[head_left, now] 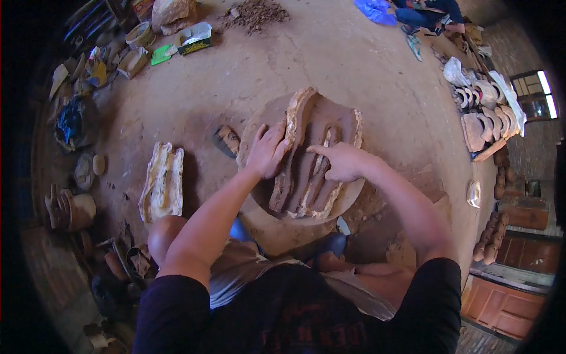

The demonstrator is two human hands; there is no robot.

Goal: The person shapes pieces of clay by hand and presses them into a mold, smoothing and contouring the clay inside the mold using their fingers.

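A long mould with pale, plaster-like edges and a lining of brown clay (303,127) rests on a round board (253,118) on the floor. Its inside has wavy lengthwise channels and ridges. My left hand (267,152) lies against the mould's left outer wall, fingers stretched out and holding nothing. Over the right part, my right hand (344,161) points its index finger onto the clay of a middle ridge; its other fingers are curled and nothing shows in them. A second whitish mould piece (162,183) lies on the floor to the left.
Beside the board's left edge lies a dark, brownish block-like object (227,140). A small pale scraper-like piece (343,225) is near my foot. Curved clay pieces (486,127) are stacked at the right, and a crumbled clay heap (253,15) sits at the back. Another person (433,15) is far right.
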